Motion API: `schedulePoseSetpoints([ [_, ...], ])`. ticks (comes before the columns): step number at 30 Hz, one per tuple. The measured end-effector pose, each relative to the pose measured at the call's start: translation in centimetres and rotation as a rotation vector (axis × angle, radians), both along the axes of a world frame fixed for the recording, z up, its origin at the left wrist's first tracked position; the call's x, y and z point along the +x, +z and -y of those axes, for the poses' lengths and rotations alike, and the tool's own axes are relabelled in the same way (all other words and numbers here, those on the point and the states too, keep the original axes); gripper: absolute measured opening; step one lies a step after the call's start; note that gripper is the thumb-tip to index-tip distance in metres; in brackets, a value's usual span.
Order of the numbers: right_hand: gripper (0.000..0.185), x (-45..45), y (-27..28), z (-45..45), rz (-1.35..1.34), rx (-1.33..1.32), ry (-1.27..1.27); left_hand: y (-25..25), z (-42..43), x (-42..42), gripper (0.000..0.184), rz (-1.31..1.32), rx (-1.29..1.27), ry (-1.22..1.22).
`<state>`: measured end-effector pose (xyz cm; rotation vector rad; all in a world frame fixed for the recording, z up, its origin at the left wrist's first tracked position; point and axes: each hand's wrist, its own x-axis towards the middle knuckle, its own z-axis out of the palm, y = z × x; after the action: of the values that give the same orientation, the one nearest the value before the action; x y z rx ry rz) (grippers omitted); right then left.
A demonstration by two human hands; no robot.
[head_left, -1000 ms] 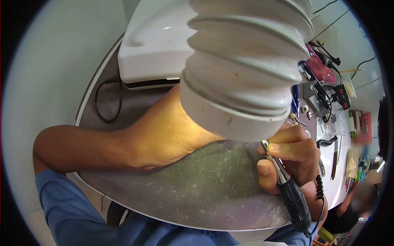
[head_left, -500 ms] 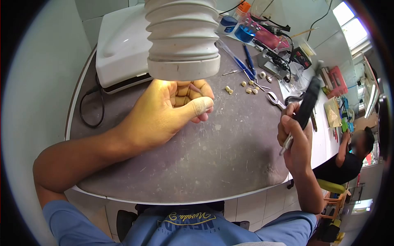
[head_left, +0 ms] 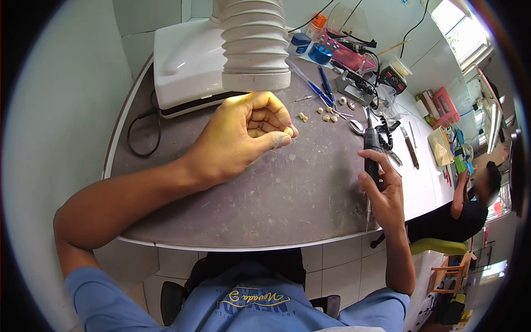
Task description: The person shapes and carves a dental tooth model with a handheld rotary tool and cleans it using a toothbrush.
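My left hand [head_left: 240, 133] is raised below the white ribbed hose, its thumb and fingers pinching a small cream dental crown [head_left: 289, 131]. Most of that crown is hidden by the fingertips. Over the right part of the bench, my right hand [head_left: 387, 193] is closed round a black rotary handpiece [head_left: 372, 141]. The handpiece stands almost lengthwise in the view, with slim ends above and below the hand. Several more cream crowns [head_left: 326, 117] lie loose on the bench beyond my hands, beside pliers [head_left: 357, 127] and thin metal tools.
A ribbed hose [head_left: 254, 47] hangs over the bench [head_left: 249, 216]. At the back left stands a white machine [head_left: 185, 61] with a black cable. Blue pens [head_left: 325, 83], a control box [head_left: 392, 80] and a knife [head_left: 409, 146] lie rightward. A co-worker [head_left: 464, 205] sits far right.
My right hand has turned the handpiece more upright and moved slightly left. My left hand has rotated, bringing the pinched crown into sight. The camera view has shifted too.
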<state>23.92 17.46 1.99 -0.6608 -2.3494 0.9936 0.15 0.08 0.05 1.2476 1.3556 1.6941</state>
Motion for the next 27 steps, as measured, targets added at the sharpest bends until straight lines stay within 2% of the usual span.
schedulePoseSetpoints([
  [3,0.022,-0.1,0.0,0.2,0.148,-0.05,0.035,-0.1,-0.1,0.1,0.015,-0.024,-0.002,0.007],
  [9,0.022,-0.6,1.3,1.2,0.308,0.091,-0.001,-0.1,-0.1,0.2,0.012,-0.094,0.024,0.051],
  [13,0.025,-1.0,1.4,0.9,0.32,0.128,0.022,-0.2,-0.2,0.2,0.01,-0.102,0.024,0.056],
  [18,0.031,-1.8,2.9,0.6,0.388,0.407,0.041,-0.3,-0.2,-0.3,0.015,0.025,-0.04,0.051],
  [20,0.028,-2.9,3.7,0.0,0.354,0.495,0.047,-0.3,-0.2,-0.5,0.017,0.092,-0.053,0.052],
  [22,0.022,-4.7,4.4,-0.9,0.21,0.672,0.072,-0.2,-0.2,-0.5,0.019,0.153,-0.07,0.045],
  [23,0.022,-6.0,4.4,-1.7,0.203,0.671,0.065,-0.2,-0.2,-0.5,0.02,0.193,-0.065,0.057],
  [25,0.017,-9.3,4.0,-3.9,0.0,0.719,0.224,-0.3,-0.3,-0.7,0.021,0.22,-0.059,0.07],
  [27,0.014,-12.6,4.3,-5.1,0.096,0.873,0.229,-0.7,-0.4,-1.0,0.022,0.277,-0.057,0.03],
])
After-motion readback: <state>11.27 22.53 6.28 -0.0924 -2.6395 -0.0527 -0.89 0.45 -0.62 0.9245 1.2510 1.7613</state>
